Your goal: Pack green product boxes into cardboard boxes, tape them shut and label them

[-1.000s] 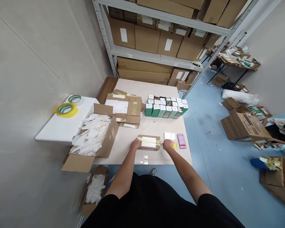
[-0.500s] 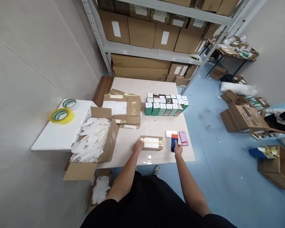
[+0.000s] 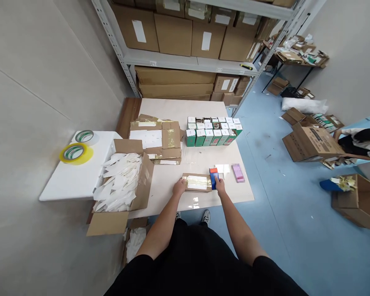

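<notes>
A small taped cardboard box [image 3: 197, 182] with a white label on top lies on the table near its front edge. My left hand [image 3: 179, 187] is closed on the box's left end. In my right hand [image 3: 220, 185] is a flat blue item with an orange end [image 3: 213, 177], gripped at its right side; its exact kind does not show. The item is up against the right end of the box. White paper slips [image 3: 222, 168] lie just beyond my right hand, and a purple-pink stack [image 3: 238, 173] of blurred papers sits to their right.
Green-and-white small boxes [image 3: 214, 135] stand in rows at the back right. Flattened cardboard [image 3: 171, 137] lies back left. An open carton [image 3: 145, 181] of white strips and tape rolls [image 3: 75, 153] are leftward. Shelving [image 3: 179, 61] rises behind; a person [image 3: 357, 142] is at far right.
My right hand has moved left with the blue-and-orange item, from beside the purple-pink stack to the box's right end. My left hand still grips the box. The view has shifted slightly.
</notes>
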`<state>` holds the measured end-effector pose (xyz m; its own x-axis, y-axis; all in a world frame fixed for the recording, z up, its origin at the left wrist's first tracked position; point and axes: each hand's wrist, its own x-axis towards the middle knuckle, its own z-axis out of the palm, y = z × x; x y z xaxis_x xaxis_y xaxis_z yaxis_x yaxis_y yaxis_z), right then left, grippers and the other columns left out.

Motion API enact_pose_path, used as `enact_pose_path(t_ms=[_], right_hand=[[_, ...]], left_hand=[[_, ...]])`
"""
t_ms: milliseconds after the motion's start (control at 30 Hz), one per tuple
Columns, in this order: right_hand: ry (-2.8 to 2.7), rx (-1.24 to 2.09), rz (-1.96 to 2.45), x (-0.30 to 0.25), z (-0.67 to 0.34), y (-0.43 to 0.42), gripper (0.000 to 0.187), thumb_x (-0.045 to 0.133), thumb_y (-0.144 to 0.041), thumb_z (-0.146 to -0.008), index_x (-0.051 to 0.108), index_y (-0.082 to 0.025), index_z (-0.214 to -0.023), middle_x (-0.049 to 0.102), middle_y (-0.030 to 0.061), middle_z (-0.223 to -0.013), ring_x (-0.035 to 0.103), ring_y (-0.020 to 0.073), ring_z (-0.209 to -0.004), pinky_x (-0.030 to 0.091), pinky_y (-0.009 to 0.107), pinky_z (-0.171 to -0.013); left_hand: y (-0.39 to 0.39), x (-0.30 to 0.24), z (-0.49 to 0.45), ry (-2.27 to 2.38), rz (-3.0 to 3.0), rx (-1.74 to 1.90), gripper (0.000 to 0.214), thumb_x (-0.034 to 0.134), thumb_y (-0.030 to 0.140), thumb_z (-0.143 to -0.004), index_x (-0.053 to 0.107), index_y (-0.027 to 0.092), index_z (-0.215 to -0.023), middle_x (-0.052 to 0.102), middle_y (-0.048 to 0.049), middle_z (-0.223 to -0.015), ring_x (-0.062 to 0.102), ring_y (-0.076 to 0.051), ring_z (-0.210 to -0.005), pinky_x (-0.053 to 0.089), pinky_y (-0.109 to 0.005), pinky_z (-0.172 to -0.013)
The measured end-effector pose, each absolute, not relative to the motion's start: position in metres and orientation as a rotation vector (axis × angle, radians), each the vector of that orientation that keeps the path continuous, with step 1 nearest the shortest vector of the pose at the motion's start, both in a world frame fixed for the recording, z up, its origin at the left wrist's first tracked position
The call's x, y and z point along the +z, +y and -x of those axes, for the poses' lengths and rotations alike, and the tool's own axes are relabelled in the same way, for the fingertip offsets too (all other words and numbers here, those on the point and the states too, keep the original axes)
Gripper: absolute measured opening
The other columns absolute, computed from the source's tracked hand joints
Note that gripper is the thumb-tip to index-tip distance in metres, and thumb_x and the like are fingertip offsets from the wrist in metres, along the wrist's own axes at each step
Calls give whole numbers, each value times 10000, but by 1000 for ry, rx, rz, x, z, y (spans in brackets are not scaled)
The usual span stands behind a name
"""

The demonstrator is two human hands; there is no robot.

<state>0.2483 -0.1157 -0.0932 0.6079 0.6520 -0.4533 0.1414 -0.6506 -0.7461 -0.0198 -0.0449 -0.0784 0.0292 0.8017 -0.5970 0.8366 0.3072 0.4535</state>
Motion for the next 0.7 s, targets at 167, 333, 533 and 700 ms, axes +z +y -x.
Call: enact_pose_path(t_ms=[167,333,533,700], right_hand=[[-564,985,2189,-97,-261,-110,588,512,-814,-761,506,-226,-772,644,38,-735,644,202,-781,496,251,-620],[-357,893,2030,-89,-278,-122,575,529,-800,-770,484,-231,-844,660,38,-753,677,219,-766,538,290,-590],[-416,930,2108,-92,-274,-143,424,718,-555,-735,503,-226,-893,713,56,-866,721,211,-836,563,264,-653],[-403,964,2245,-108,-245,-139,309,688,-466,-758,557,-209,-870,731,106,-879,727,252,-875,557,282,-643]], left_hand=[[-43,-77,21,1756,-1488,-69,485,280,495,-1039,665,273,-1234,735,-113,-1217,686,-307,-1129,514,-378,-881],[-42,-76,23,1739,-1505,-80,478,282,487,-1041,661,276,-1242,737,-101,-1217,684,-294,-1135,513,-358,-865],[-42,-79,22,1743,-1520,-77,510,243,490,-1046,648,269,-1264,729,-114,-1238,685,-303,-1127,519,-372,-856],[-42,-79,21,1755,-1521,-86,506,252,493,-1041,652,271,-1257,730,-113,-1226,684,-310,-1129,518,-379,-867]])
